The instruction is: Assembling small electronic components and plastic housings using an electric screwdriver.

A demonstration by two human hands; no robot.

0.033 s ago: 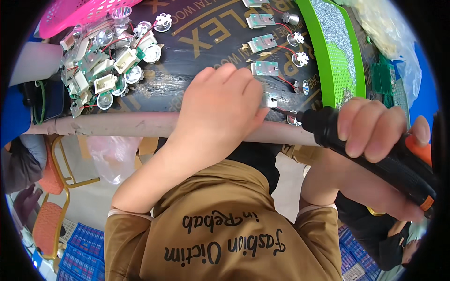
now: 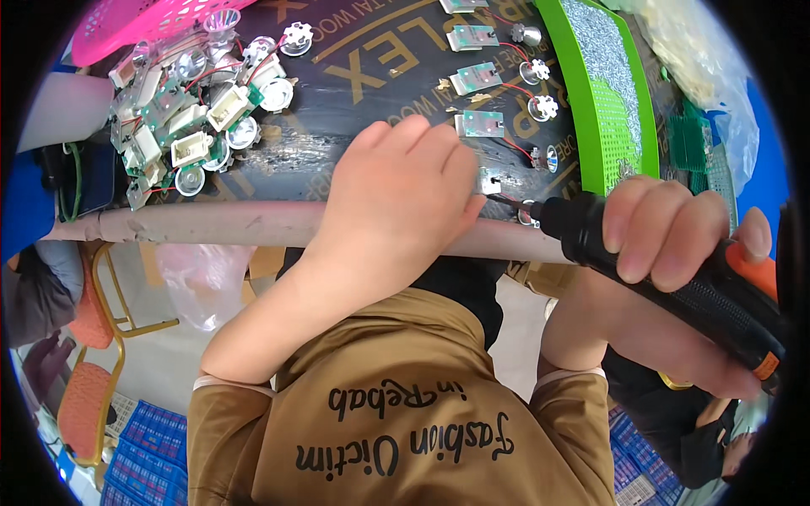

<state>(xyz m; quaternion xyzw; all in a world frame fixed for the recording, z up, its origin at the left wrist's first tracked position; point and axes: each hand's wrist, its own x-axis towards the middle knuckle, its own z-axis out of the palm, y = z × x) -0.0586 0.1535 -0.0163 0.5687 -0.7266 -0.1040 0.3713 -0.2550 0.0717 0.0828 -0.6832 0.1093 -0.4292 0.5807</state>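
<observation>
My left hand is closed at the table's near edge. Its thumb side meets a small white-and-green circuit module, mostly hidden under the fingers. In my right hand is a black electric screwdriver with an orange part, lying slantwise. The thin bit points left, its tip at or very near the module's edge. A clear lens sits just beyond the bit, partly hidden. Farther up the table, a column of similar modules lies with red wires running to lens pieces.
At the left is a heap of white modules and lenses, beside a pink basket. A green tray holds many small silver screws. Green boards and a clear plastic bag lie at the right. An orange chair stands below left.
My right hand and the screwdriver have shifted very slightly left. My left hand stays at the module, and the table's contents appear a few pixels to the right.
</observation>
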